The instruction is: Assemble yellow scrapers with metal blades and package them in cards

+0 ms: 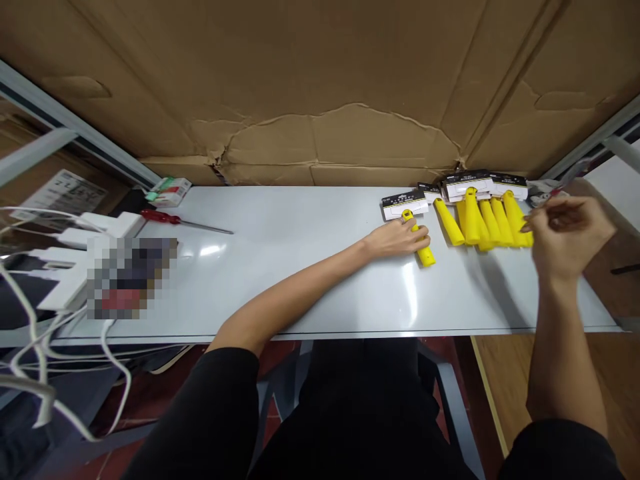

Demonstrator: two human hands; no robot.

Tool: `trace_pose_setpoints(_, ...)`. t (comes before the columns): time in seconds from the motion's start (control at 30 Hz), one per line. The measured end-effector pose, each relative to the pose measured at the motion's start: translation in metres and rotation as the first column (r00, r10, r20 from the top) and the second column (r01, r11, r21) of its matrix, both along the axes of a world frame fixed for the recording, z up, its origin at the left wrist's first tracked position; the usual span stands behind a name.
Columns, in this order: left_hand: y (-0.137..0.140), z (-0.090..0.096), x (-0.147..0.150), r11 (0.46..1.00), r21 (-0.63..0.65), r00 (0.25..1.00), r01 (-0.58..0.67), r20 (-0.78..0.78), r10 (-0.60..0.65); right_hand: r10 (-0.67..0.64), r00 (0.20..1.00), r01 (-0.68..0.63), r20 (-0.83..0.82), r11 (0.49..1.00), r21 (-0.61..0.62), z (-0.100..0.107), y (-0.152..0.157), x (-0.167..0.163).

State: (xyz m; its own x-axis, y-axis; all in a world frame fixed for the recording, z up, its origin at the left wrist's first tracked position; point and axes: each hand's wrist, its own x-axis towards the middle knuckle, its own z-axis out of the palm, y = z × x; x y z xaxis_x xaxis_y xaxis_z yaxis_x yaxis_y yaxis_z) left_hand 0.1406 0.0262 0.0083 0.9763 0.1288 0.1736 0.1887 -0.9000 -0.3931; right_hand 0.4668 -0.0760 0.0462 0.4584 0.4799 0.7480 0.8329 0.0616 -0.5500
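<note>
My left hand (pixel 399 237) lies on the table with its fingers wrapped round a yellow plastic handle (pixel 425 257) that has a hole at its top end. A black-and-white header card (pixel 405 205) lies just behind that handle. My right hand (pixel 570 230) is raised at the right, in front of the pile, with its fingers curled together; whatever they may hold is hidden. Several more yellow handles (pixel 471 220) lie close together between my hands, with black-and-white cards (pixel 467 185) at their far ends.
A red-handled screwdriver (pixel 161 217) lies on the white table (pixel 300 267) at the left, near a small box (pixel 170 192). White power strips (pixel 70 280) and tangled cables (pixel 33 327) crowd the left edge. Cardboard (pixel 325 80) walls off the back; metal posts (pixel 80 133) stand beside it.
</note>
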Motion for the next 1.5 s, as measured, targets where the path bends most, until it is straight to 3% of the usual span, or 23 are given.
trace_pose_setpoints(0.07,0.012,-0.001,-0.005,0.998,0.057,0.999,0.000,0.042,-0.003,0.221,0.969,-0.226,-0.111,0.974,-0.026,-0.011,-0.026,-0.048)
trace_pose_setpoints(0.13,0.024,0.000,-0.005,0.997,0.078,0.997,-0.023,0.072,0.017,0.334,0.922,-0.358,-0.195,0.928,-0.106,-0.026,-0.054,-0.087)
trace_pose_setpoints(0.2,0.034,0.000,0.004,0.997,0.067,0.996,-0.041,0.081,0.035,0.433,0.887,-0.459,-0.161,0.867,-0.195,-0.038,-0.077,-0.114)
trace_pose_setpoints(0.37,0.044,-0.003,0.045,0.999,0.004,0.995,-0.035,0.096,0.035,0.632,0.773,-0.583,0.048,0.739,-0.338,-0.046,-0.111,-0.150)
trace_pose_setpoints(0.47,0.044,-0.008,0.052,0.997,-0.014,0.987,-0.077,0.137,0.078,0.687,0.718,-0.602,0.113,0.693,-0.396,-0.047,-0.123,-0.162)
trace_pose_setpoints(0.67,0.062,-0.003,0.029,0.995,-0.024,0.944,-0.093,0.317,0.096,0.681,0.704,-0.569,0.199,0.710,-0.414,-0.055,-0.123,-0.165)
trace_pose_setpoints(0.83,0.074,0.010,0.021,0.996,0.003,0.884,-0.087,0.462,0.076,0.544,0.714,-0.366,0.440,0.826,-0.428,-0.062,-0.107,-0.166)
trace_pose_setpoints(0.9,0.069,0.008,0.016,0.999,0.005,0.881,-0.039,0.473,0.032,0.518,0.703,-0.318,0.487,0.842,-0.436,-0.061,-0.102,-0.162)
trace_pose_setpoints(0.97,0.059,0.001,0.010,1.000,0.017,0.876,-0.018,0.483,0.008,0.516,0.775,-0.342,0.365,0.828,-0.444,-0.055,-0.096,-0.153)
trace_pose_setpoints(1.03,0.048,-0.008,0.005,0.999,0.018,0.863,-0.032,0.505,0.019,0.492,0.870,-0.450,0.001,0.796,-0.405,-0.042,-0.085,-0.142)
trace_pose_setpoints(1.07,0.043,-0.013,0.003,0.999,0.015,0.856,-0.041,0.517,0.027,0.468,0.852,-0.523,-0.235,0.773,-0.358,-0.034,-0.077,-0.137)
trace_pose_setpoints(1.13,0.036,-0.020,0.003,0.999,0.015,0.846,-0.044,0.533,0.029,0.432,0.648,-0.688,-0.627,0.685,-0.239,-0.018,-0.057,-0.134)
trace_pose_setpoints(1.17,0.034,-0.022,0.004,0.999,0.018,0.843,-0.040,0.537,0.024,0.422,0.533,-0.760,-0.733,0.620,-0.196,-0.011,-0.046,-0.136)
trace_pose_setpoints(1.2,0.034,-0.023,0.004,0.999,0.020,0.843,-0.033,0.537,0.017,0.414,0.448,-0.810,-0.792,0.563,-0.164,-0.005,-0.035,-0.139)
trace_pose_setpoints(1.27,0.038,-0.023,0.004,0.999,0.002,0.847,-0.033,0.532,0.027,0.400,0.348,-0.844,-0.848,0.527,-0.099,0.001,-0.017,-0.147)
trace_pose_setpoints(1.4,0.055,-0.018,-0.009,0.997,-0.031,0.873,-0.073,0.482,0.079,0.360,0.275,-0.795,-0.892,0.607,0.000,-0.003,-0.003,-0.155)
trace_pose_setpoints(1.5,0.064,-0.014,-0.019,0.993,-0.048,0.894,-0.104,0.434,0.115,0.323,0.301,-0.796,-0.897,0.604,-0.050,-0.009,-0.005,-0.149)
